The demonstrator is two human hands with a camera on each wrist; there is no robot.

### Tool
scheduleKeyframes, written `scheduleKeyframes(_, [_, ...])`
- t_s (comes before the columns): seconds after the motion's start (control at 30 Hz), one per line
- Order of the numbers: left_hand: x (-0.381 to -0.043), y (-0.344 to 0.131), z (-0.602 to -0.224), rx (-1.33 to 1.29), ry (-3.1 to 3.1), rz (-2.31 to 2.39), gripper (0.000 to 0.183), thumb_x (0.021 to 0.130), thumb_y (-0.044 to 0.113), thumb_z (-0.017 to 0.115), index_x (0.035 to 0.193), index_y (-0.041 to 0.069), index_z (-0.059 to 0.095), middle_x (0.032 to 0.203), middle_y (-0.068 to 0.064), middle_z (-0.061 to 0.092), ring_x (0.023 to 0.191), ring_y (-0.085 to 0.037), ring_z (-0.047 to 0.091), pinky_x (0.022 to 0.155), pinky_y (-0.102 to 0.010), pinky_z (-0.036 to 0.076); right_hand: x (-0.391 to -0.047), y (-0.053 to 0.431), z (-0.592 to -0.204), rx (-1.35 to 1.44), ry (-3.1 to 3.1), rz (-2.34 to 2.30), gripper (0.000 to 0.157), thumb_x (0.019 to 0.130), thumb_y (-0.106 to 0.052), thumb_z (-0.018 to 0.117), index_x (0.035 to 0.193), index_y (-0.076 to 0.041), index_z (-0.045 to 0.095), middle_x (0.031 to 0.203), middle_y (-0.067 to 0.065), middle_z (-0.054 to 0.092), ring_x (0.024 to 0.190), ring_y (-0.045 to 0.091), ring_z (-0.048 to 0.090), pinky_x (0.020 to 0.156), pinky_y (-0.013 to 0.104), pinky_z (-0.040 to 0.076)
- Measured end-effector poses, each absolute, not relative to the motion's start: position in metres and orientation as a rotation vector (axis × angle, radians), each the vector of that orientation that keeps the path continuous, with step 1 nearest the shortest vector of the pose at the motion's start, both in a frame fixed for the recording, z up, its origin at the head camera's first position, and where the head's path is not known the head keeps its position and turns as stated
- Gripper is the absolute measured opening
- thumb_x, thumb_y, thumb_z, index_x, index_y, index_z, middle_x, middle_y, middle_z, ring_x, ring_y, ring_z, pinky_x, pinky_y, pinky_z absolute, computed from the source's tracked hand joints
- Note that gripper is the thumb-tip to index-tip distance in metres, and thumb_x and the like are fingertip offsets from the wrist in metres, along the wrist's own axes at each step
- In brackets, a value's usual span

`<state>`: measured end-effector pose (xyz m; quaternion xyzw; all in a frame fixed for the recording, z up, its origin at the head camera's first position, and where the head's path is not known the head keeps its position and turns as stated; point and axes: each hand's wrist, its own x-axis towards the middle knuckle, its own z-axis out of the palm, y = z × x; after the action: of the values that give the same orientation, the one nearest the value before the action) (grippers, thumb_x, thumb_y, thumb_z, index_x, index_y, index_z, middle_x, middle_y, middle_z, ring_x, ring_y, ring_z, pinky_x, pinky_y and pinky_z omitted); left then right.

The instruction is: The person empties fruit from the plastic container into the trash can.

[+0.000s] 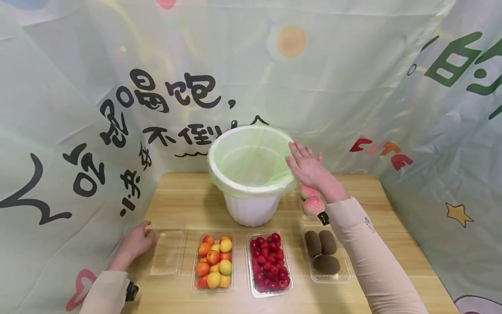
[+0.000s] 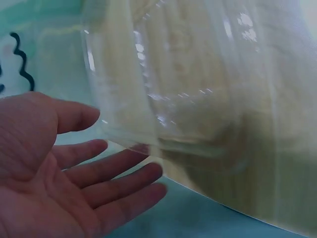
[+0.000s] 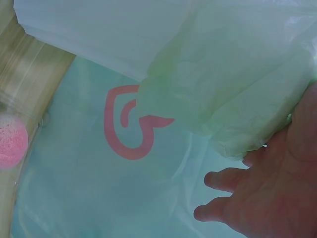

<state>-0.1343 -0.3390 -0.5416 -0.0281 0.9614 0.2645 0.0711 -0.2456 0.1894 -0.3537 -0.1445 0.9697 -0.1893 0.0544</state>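
Note:
My left hand (image 1: 135, 244) is at the left edge of a clear plastic box (image 1: 168, 253), whose bottom shows bare wood grain. In the left wrist view, its fingers (image 2: 131, 203) are spread and relaxed, with fingertips right at the box's rim. My right hand (image 1: 310, 168) is raised at the right rim of a white bin (image 1: 251, 209), fingers extended and loosely spread. A thin pale green bag (image 1: 255, 161) lines the bin and folds over its rim. In the right wrist view, the hand overlaps the bag's hanging edge (image 3: 237, 134).
Along the table (image 1: 184, 192) stand clear boxes of orange-yellow fruit (image 1: 213, 261), red cherry-like fruit (image 1: 270, 264) and brown kiwis (image 1: 321, 253). Pink peaches (image 1: 313, 205) sit behind the kiwis, partly under my right forearm. A printed cloth (image 1: 251, 52) walls the back and sides.

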Motion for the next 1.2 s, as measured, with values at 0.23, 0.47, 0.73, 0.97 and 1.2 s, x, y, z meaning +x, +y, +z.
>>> scheduleKeyframes(0.23, [-0.131, -0.315, -0.524, -0.031, 2.994, 0.787, 0.056, 0.105, 0.016, 0.053, 0.151, -0.014, 0.04, 0.124, -0.043, 0.064, 0.101, -0.051, 0.069, 0.086, -0.06, 0.059, -0.246, 0.19, -0.355, -0.435, 2.949, -0.559, 0.069, 0.114, -0.049, 0.016, 0.171, -0.012, 0.003, 0.179, 0.013, -0.001, 0.161, 0.054, 0.0, 0.123, 0.079, -0.003])
scheduleKeyframes(0.47, [-0.122, -0.279, -0.503, -0.012, 3.041, 0.919, 0.05, 0.103, 0.011, 0.06, 0.146, -0.01, 0.05, 0.114, -0.037, 0.071, 0.077, -0.037, 0.073, 0.064, -0.044, 0.06, -0.246, 0.189, -0.355, -0.437, 2.949, -0.562, 0.071, 0.113, -0.051, 0.014, 0.171, -0.012, 0.003, 0.179, 0.014, 0.0, 0.161, 0.054, 0.001, 0.123, 0.079, -0.003])
scheduleKeyframes(0.73, [-0.113, -0.248, -0.504, -0.008, 2.956, 1.102, 0.042, 0.1, 0.009, 0.065, 0.141, -0.001, 0.062, 0.1, -0.016, 0.078, 0.079, -0.024, 0.075, 0.062, -0.03, 0.056, -0.246, 0.189, -0.353, -0.438, 2.944, -0.567, 0.072, 0.113, -0.053, 0.013, 0.171, -0.012, 0.003, 0.179, 0.014, -0.001, 0.161, 0.053, -0.001, 0.123, 0.079, -0.003])
scheduleKeyframes(0.97, [-0.11, -0.233, -0.517, 0.071, 2.895, 1.175, 0.043, 0.097, 0.006, 0.068, 0.14, 0.003, 0.064, 0.104, -0.013, 0.079, 0.083, -0.02, 0.075, 0.067, -0.025, 0.058, -0.246, 0.19, -0.353, -0.442, 2.945, -0.569, 0.07, 0.113, -0.051, 0.015, 0.171, -0.012, 0.003, 0.179, 0.014, 0.0, 0.161, 0.053, -0.001, 0.123, 0.079, -0.002])
scheduleKeyframes(1.2, [-0.104, -0.223, -0.528, 0.12, 2.801, 1.167, 0.05, 0.096, 0.004, 0.071, 0.144, 0.002, 0.059, 0.108, -0.016, 0.077, 0.081, -0.017, 0.072, 0.066, -0.024, 0.057, -0.246, 0.189, -0.353, -0.444, 2.94, -0.589, 0.068, 0.114, -0.045, 0.019, 0.17, -0.012, 0.003, 0.178, 0.015, 0.0, 0.161, 0.053, -0.002, 0.123, 0.078, -0.004])
